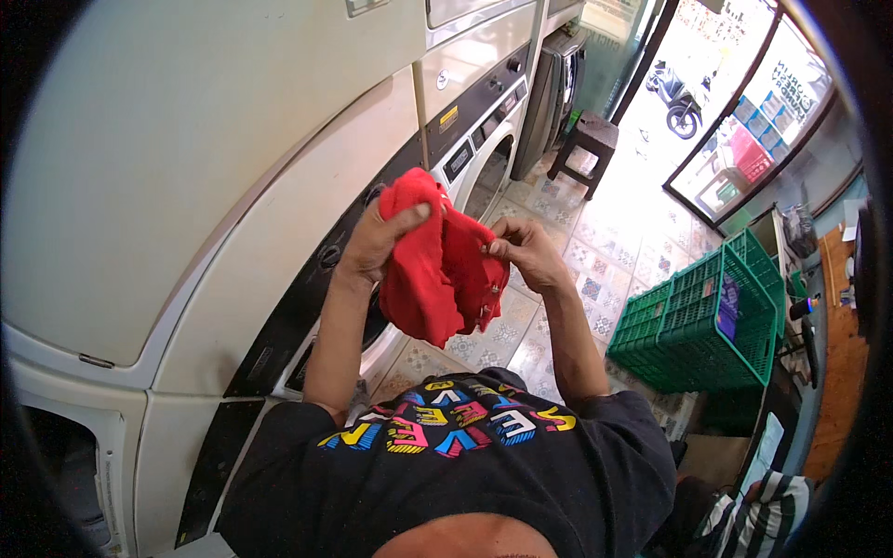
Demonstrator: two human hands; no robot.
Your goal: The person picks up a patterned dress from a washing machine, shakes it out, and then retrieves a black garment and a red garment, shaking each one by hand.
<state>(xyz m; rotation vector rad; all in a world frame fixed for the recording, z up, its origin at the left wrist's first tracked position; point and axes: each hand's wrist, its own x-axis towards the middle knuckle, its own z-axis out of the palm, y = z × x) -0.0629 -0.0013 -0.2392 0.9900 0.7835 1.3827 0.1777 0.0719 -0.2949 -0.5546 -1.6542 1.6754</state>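
Note:
A bunched red cloth garment [425, 279] hangs in the air between my two hands, in front of my chest. My left hand [373, 240] grips its upper left part, with the thumb lying over the fabric. At the garment's right edge, my right hand [527, 252] pinches the cloth between thumb and fingers. Small snaps or buttons show along that edge. The garment hangs partly open, with a dark fold in its middle. Behind it is a white front-loading machine with a round door [488, 178].
Stacked white machines [293, 202] line the left side. A dark plastic stool [593, 136] stands on the patterned tile floor near the glass door. Green plastic crates [670, 321] are at the right, beside a wooden counter [837, 349]. Striped cloth [774, 516] lies at the lower right.

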